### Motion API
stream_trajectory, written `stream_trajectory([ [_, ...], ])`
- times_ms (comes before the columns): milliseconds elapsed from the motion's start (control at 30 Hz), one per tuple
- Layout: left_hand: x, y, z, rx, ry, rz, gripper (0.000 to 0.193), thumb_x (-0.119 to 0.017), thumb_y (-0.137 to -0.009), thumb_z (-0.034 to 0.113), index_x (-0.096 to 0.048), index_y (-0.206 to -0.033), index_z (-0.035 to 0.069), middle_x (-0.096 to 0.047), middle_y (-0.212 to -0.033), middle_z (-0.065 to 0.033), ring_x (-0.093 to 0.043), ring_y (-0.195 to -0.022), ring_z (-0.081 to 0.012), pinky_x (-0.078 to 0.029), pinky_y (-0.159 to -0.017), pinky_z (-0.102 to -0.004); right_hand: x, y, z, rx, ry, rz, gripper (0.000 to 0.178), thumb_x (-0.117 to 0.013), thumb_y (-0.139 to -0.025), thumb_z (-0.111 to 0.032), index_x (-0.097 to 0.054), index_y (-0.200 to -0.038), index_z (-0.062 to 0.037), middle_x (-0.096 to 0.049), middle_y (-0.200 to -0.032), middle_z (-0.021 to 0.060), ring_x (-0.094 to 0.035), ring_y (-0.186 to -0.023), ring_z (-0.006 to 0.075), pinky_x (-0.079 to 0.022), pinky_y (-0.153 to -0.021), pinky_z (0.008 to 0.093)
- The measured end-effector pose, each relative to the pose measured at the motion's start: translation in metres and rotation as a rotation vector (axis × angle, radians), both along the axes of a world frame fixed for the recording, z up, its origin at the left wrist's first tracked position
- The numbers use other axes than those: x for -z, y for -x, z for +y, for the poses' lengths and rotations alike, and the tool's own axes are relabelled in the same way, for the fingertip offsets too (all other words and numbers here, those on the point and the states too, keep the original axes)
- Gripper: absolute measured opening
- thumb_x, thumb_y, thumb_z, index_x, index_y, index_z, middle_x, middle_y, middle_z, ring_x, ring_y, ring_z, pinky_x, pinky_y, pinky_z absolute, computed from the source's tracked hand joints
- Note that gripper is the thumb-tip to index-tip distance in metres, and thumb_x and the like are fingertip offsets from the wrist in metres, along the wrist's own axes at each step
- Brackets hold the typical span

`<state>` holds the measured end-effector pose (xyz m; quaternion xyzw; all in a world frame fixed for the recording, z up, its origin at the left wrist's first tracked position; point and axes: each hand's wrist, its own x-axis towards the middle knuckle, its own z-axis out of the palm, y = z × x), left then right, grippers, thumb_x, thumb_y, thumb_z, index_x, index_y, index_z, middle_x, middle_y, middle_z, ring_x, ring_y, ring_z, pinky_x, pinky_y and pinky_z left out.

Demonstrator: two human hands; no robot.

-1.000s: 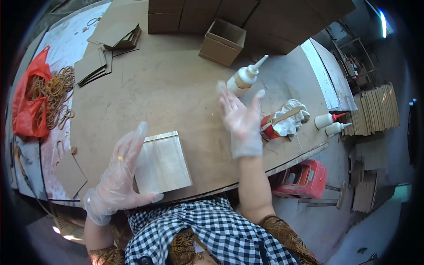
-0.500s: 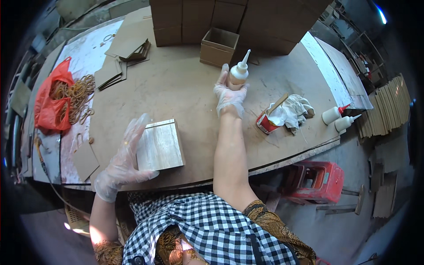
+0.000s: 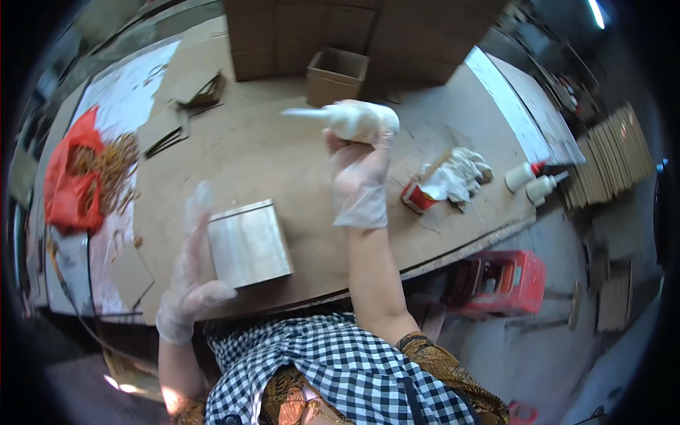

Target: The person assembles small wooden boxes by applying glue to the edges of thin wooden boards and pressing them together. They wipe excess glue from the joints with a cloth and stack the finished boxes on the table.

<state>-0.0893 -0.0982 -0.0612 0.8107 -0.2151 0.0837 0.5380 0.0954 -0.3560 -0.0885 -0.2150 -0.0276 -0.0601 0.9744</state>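
My right hand [image 3: 360, 166], in a clear plastic glove, grips a white squeeze bottle [image 3: 363, 120]. The bottle is tipped on its side above the table, its pointed nozzle toward the left. Close to the table's front edge lies a square, pale wooden box [image 3: 249, 244] with a seam near its far edge. Just left of it is my gloved left hand [image 3: 193, 265], fingers stretched out and thumb apart, holding nothing. A narrow gap shows between that hand and the box.
A small open cardboard box [image 3: 336, 76] stands before stacked cartons [image 3: 297, 35]. Right of my arm are a red tin [image 3: 418, 198] with a stick, a crumpled cloth [image 3: 460, 177] and two white bottles [image 3: 522, 177]. Far left, a red bag [image 3: 74, 177] spills rubber bands [image 3: 117, 170].
My right hand has turned the squeeze bottle from upright to sideways, nozzle swinging left. My left hand has drawn slightly away from the wooden box. The whole view has shifted a little.
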Motion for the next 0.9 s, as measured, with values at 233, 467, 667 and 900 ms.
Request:
stream_trajectory([
  [233,-0.076,0.005,-0.074,-0.122,-0.177,-0.145,0.037,-0.057,-0.098,0.022,-0.059,-0.127,0.000,-0.059,-0.132,-0.0196,-0.054,-0.124,-0.0299,-0.038,-0.108,-0.0420,-0.060,0.114,-0.062,0.309,0.255,-0.428,0.082,-0.069,-0.087,-0.051,-0.037,-0.143,-0.0009,-0.049,-0.140,0.0161,-0.050,-0.129,0.0283,-0.037,-0.113,0.0454],
  [467,-0.044,-0.057,-0.268,0.403,-0.565,-0.467,0.039,-0.059,-0.082,0.006,-0.056,-0.121,0.002,-0.065,-0.089,-0.0127,-0.064,-0.077,-0.0281,-0.053,-0.065,-0.0382,-0.034,0.174,-0.204,1.160,0.470,-0.141,0.064,-0.068,-0.089,-0.045,-0.048,-0.131,-0.0009,-0.058,-0.126,0.0167,-0.057,-0.120,0.0309,-0.048,-0.103,0.0490],
  [667,0.040,-0.163,-0.422,-0.053,-0.870,-0.988,0.035,-0.046,-0.094,0.010,-0.055,-0.125,-0.002,-0.064,-0.112,-0.0132,-0.064,-0.099,-0.0234,-0.053,-0.068,-0.0399,0.002,0.203,-0.249,1.162,0.124,0.107,0.054,-0.070,-0.088,-0.044,-0.050,-0.125,-0.0093,-0.060,-0.121,0.0113,-0.060,-0.112,0.0267,-0.054,-0.092,0.0443],
  [900,0.028,-0.137,-0.451,0.345,-0.093,0.053,0.022,-0.055,-0.096,0.010,-0.063,-0.115,0.005,-0.069,-0.091,-0.0107,-0.066,-0.088,-0.0203,-0.053,-0.074,-0.0365,0.034,0.226,-0.282,1.127,-0.012,0.302,0.055,-0.068,-0.088,-0.051,-0.050,-0.128,-0.0171,-0.059,-0.122,0.0046,-0.058,-0.112,0.0224,-0.053,-0.088,0.0404],
])
